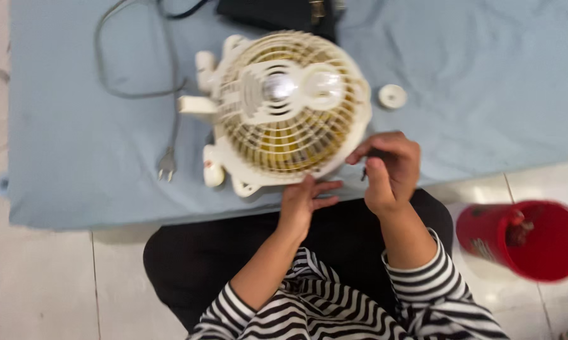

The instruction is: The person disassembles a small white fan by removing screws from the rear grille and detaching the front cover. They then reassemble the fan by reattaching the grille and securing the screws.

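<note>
On the left of the light blue cloth (76, 145), which is spread over the floor, a grey power cord (117, 93) is looped, its plug (166, 165) lying near the left side of a small cream fan (284, 110). The fan is laid on its back in the middle of the cloth, its round wire grille facing up and its base and knobs pointing left. It is judged to be light and stiff, a plastic shell with a thin-ribbed grille that could flex or crack if squeezed; the solid outer rim or the base is judged the safer place to be gripped, not the ribs. The left hand (303, 203) is rested against the near rim of the fan, fingers loosely spread and holding nothing. Just to the right, the right hand (388, 167) is curled beside the rim, its fingertips pinched on a small dark thing, perhaps a screw or a tool tip, too small and blurred to be named. A small white round cap (392, 96) lies apart on the cloth, far right of the fan. A red cup (533, 239) is set on the tiled floor at the near right, its contents unclear. A dark object at the far edge is cut off by the frame, and the whole view is softened by motion blur.
</note>
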